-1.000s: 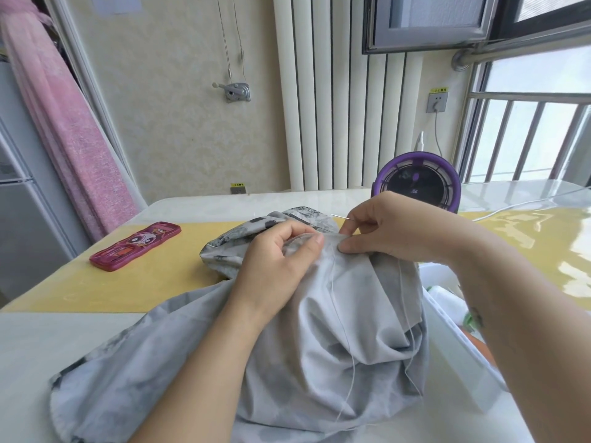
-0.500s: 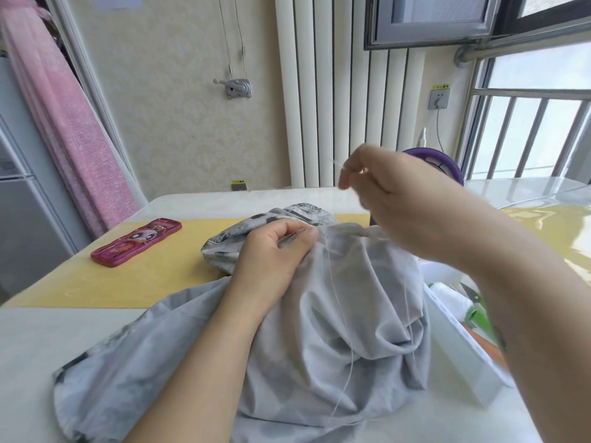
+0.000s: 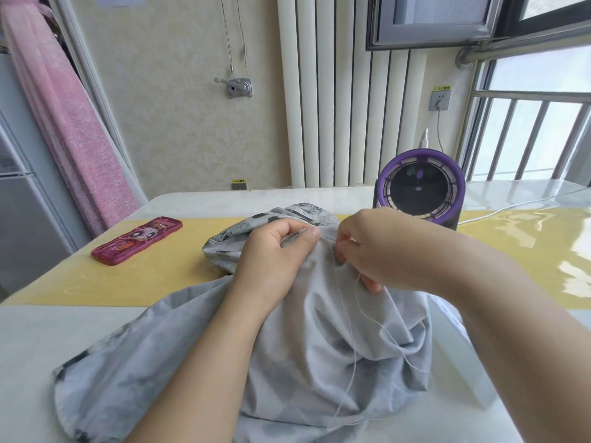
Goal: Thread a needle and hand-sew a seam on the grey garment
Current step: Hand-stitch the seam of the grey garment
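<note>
stitch under way at the middle of the frame

the grey garment [image 3: 303,346] lies heaped at the centre and lower middle of the frame on the table [image 3: 64,330]. it's thin, limp cloth with darker blotches, slumped in loose folds. the left hand [image 3: 278,251] grips a bunched fold at its top, fingers curled round it. just right of it, the right hand [image 3: 383,251] pinches the needle [image 3: 328,238], a thin sliver aimed at that fold. pale thread [image 3: 353,362] trails down the cloth in slack loops. my worry is that those loops could snag or knot when drawn through. the tip is also close to the left fingertips, so a hard push might prick them. a glossy pink case [image 3: 137,239] lies at middle left, and a round purple fan [image 3: 420,187] stands at upper right.
</note>
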{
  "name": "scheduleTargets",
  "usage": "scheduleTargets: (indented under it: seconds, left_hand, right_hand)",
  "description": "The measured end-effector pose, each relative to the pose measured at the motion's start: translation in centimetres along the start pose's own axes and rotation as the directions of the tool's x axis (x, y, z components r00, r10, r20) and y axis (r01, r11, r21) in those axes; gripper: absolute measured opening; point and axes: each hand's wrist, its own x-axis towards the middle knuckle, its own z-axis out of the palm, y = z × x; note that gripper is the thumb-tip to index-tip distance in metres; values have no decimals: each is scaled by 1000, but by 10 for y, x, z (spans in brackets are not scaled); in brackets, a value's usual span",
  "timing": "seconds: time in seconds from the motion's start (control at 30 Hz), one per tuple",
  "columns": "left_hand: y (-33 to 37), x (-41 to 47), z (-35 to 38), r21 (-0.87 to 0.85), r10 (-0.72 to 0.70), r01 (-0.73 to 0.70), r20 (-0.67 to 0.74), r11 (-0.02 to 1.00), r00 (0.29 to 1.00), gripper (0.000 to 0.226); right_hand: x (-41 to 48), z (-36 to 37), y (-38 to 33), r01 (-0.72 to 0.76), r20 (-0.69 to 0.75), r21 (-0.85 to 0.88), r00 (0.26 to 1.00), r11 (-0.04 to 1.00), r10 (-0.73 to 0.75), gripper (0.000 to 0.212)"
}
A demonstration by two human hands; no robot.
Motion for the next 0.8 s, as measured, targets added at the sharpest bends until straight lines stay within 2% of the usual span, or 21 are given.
scheduleTargets:
  seconds: [0.47, 0.53, 0.6, 0.73, 0.8]
  left_hand:
    - [3, -2, 1, 83, 51, -49, -24, 995, 998, 13]
    - [3, -3, 3, 136, 108, -102, -41, 985, 993, 15]
    - [3, -5, 6, 228, 223, -198, -91, 953, 971, 12]
    - [4, -11, 13, 414, 453, -382, -86, 826, 887, 12]
    - [5, -11, 14, 402, 456, -380, -110, 833, 883, 10]
  right_hand:
    - [2, 1, 1, -13, -13, 13, 1000, 1000, 13, 25]
    - [4, 2, 2, -16, -18, 25, 1000, 1000, 17, 23]
    - [7, 4, 2, -14, -30, 32, 999, 999, 14, 18]
    - [13, 8, 1, -25, -62, 76, 998, 997, 29, 11]
    - [16, 9, 2, -17, -73, 144, 997, 989, 28, 12]
